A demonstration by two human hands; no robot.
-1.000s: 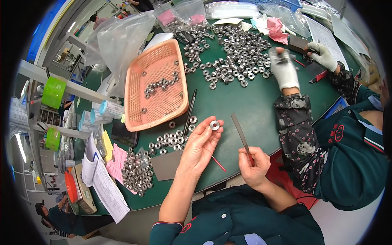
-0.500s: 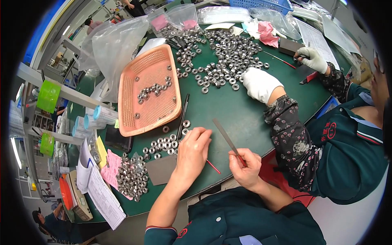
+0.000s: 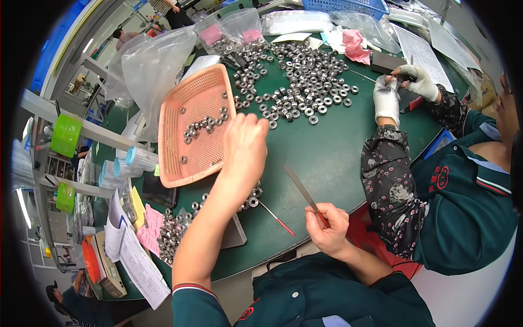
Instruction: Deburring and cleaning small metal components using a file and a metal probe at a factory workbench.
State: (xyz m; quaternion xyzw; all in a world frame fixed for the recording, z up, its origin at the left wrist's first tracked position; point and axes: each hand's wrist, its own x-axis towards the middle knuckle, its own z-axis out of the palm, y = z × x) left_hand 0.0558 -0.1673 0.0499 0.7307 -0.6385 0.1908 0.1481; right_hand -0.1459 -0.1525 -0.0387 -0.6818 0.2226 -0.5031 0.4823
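My right hand point(image 3: 329, 228) is closed around the red handle of a flat file point(image 3: 299, 186), whose grey blade points up and away over the green table. My left hand point(image 3: 246, 146) is raised at the right rim of the pink plastic basket point(image 3: 192, 180), back of the hand up. Its fingers are curled and their tips are hidden, so any item in them does not show. Several small metal rings point(image 3: 253, 201) lie beneath my left forearm, partly covered by it. A thin rod with a red handle point(image 3: 284, 225) and a grey flat block point(image 3: 235, 233) rest near the table's front edge.
A large pile of metal rings point(image 3: 305, 82) covers the far middle. On the right, a co-worker's white-gloved hands point(image 3: 388, 101) hold something small. Papers point(image 3: 139, 267) and another heap of rings point(image 3: 171, 234) sit at the left.
My left hand has moved away from me, from near the small rings to the basket's right rim. The co-worker's nearer gloved hand has left the pile and joined the other one.
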